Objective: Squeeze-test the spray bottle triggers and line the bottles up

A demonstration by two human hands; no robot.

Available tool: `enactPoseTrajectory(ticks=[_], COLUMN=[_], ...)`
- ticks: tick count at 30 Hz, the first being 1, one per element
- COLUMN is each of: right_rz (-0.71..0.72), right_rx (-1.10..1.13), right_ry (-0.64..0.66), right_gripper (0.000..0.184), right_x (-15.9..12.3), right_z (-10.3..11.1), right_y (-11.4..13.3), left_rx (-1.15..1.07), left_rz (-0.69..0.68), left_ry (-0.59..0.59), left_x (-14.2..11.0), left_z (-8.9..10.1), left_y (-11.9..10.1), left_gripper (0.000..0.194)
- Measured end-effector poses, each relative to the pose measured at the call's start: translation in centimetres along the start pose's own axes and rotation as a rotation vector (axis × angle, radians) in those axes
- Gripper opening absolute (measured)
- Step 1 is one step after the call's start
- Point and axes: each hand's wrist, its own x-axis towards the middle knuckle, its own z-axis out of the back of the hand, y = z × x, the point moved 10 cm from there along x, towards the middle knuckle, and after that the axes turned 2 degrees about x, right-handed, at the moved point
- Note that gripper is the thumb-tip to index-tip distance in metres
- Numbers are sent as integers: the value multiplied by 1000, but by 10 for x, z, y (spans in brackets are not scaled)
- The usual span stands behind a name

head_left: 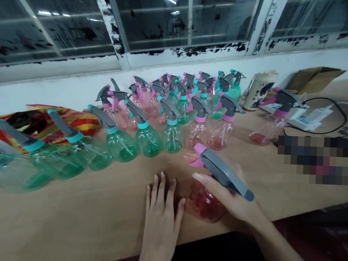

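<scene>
A clear pink spray bottle (207,203) with a grey and pink trigger head stands near the front of the wooden table (101,219). Wrapped round its neck, just under the spray head, is my right hand (231,194); the bottle hides part of its fingers. To the left of the bottle, my left hand (161,214) lies flat on the tabletop with its fingers spread and nothing in it. Beyond my hands stand a green spray bottle (172,140) and a pink spray bottle (221,134), part of a long row.
Many more pink and green spray bottles crowd toward the wall. A red and yellow striped bag (76,120) lies at the back left. On the right are another pink spray bottle (268,129), a beige tumbler (259,90), a cardboard box (314,79) and a black cable (343,115).
</scene>
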Motion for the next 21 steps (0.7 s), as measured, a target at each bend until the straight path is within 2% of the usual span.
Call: enactPoseTrajectory(ticks=[4,10,16,21], right_rz=[-29,-121,-90,-65], right_rx=[-27,-67,-53,-64], right_ry=[-24,-19,-10,0], right_gripper=[11,17,7,6], right_x=[-3,-5,-5,-2], right_z=[2,2,1,0], right_y=[-5,-16,-14,-7], left_rx=[-10,-29,-29,-29], left_rz=[5,13,13,20], left_ry=[7,28,21,17], left_x=[0,0,1,0], left_z=[0,-2,-1,-1], left_y=[1,2,1,1], left_gripper=[46,46,47,47])
